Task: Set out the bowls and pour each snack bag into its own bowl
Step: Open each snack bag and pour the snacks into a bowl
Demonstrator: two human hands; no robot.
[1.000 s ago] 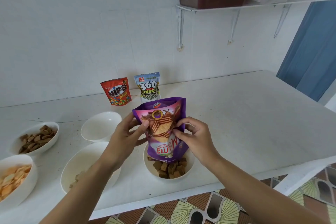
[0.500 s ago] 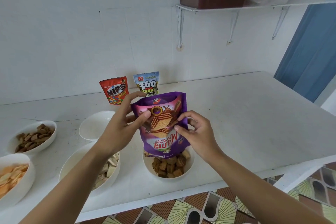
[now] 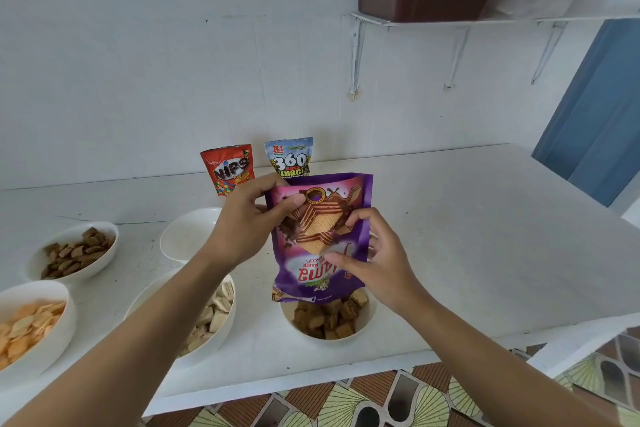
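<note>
Pinching the inverted purple foil snack bag, the left hand held its top corner, the right hand its side; it looked light, crinkly, slippery. Base corners seemed the surest hold.

The purple bag in the grip is showing a pink band and a brown-and-tan wafer picture. Below the grip, a white bowl is holding brown pieces. Behind the grip, a red bag is showing multicoloured dots and a pale blue bag is carrying black-and-yellow print. Lower still, floor tiles are showing yellow fans.
</note>
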